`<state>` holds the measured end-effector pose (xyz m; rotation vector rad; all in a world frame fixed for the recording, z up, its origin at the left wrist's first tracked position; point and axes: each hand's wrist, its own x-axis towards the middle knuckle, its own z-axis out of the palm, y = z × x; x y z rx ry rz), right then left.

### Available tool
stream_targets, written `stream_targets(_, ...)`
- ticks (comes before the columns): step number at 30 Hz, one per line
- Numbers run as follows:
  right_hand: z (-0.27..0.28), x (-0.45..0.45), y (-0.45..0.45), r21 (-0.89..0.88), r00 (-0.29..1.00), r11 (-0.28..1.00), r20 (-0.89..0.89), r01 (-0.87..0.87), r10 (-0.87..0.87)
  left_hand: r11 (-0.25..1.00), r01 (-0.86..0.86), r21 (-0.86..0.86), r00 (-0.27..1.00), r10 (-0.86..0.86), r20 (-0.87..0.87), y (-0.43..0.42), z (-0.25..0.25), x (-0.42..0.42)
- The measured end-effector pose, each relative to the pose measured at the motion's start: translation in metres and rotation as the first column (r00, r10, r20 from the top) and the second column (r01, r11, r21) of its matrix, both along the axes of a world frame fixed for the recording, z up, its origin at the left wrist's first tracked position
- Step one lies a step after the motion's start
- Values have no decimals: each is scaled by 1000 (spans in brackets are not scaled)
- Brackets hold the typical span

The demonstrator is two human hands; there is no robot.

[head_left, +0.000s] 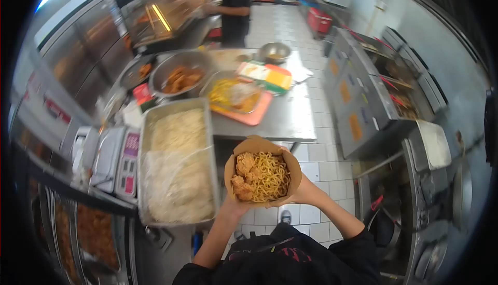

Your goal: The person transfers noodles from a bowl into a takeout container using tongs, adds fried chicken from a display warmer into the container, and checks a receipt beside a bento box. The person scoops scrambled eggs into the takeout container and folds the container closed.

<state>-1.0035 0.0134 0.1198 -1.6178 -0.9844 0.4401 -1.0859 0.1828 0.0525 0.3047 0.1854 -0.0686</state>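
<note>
A brown paper box (296, 173) with its flaps open is held up between both hands. Noodles (271, 176) fill its right side, and pieces of fried chicken (246, 173) lie on the left. My left hand (236, 205) grips the box at its lower left, its fingers mostly hidden beneath. At the lower right side, my right hand (305, 191) wraps round the box. Left of the box stands a large metal tray (212, 181) of pale food, partly under clear plastic film.
Beyond are a steel table (295, 113), a metal bowl (202, 85) of fried pieces and an orange board (259, 113) under a noodle container. Scales (127, 173) stand at left, fryers (358, 98) at right. Another person (236, 12) stands at the back beside a lit display cabinet (155, 12).
</note>
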Motion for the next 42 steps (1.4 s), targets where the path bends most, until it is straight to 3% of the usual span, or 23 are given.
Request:
stream_targets(3, -13, 28, -81, 60, 987, 989, 75, 136, -140, 978, 178, -111, 982, -168, 88, -69, -21, 58)
stream_targets(5, -9, 48, -133, -24, 948, 980, 257, 199, -186, 858, 340, -385, 939, -329, 96, -119, -32, 94)
stream_targets(6, -7, 61, -157, -57, 927, 965, 298, 257, -229, 896, 359, -261, 927, -375, -10, -142, -35, 112)
stream_targets(9, -10, 99, -215, -80, 937, 942, 158, 327, -312, 872, 381, -307, 917, -399, 3, -207, -36, 159)
stream_targets(11, -22, 135, -244, -87, 939, 944, 166, 317, -300, 879, 380, -288, 922, -387, 35, -236, -51, 191)
stream_targets(13, -33, 177, -262, -81, 937, 947, 192, 311, -291, 938, 346, 0, 935, -345, -83, -256, -58, 223)
stream_targets(17, -64, 287, -270, 1, 982, 985, 84, 171, -171, 964, 250, 93, 967, -244, -65, -260, -51, 313)
stream_targets(19, -57, 349, -261, -15, 972, 991, 198, 135, -130, 975, 205, 89, 977, -199, -72, -254, -62, 369)
stream_targets(23, -70, 463, -265, 1, 981, 987, 106, 161, -160, 985, 153, 76, 986, -148, -71, -230, -71, 498)
stream_targets(27, -125, 567, -312, -297, 902, 858, 31, 419, -430, 987, 151, 48, 989, -150, -12, -216, -50, 637)
stream_targets(29, -180, 609, -354, -590, 913, 729, 36, 347, -406, 990, 136, 36, 990, -137, 22, -210, -40, 709)
stream_targets(32, -265, 643, -394, -855, 934, 487, -9, 178, -357, 993, 117, 25, 991, -118, 70, -196, -36, 819)
stream_targets(38, -340, 820, -397, -943, 900, 333, -122, 28, -419, 1000, 23, 4, 995, -23, 96, -145, -43, 1021)
stream_targets(42, -330, 1019, -358, -905, 947, 401, 7, 143, -322, 993, -110, -46, 990, 113, 81, -97, -39, 1115)
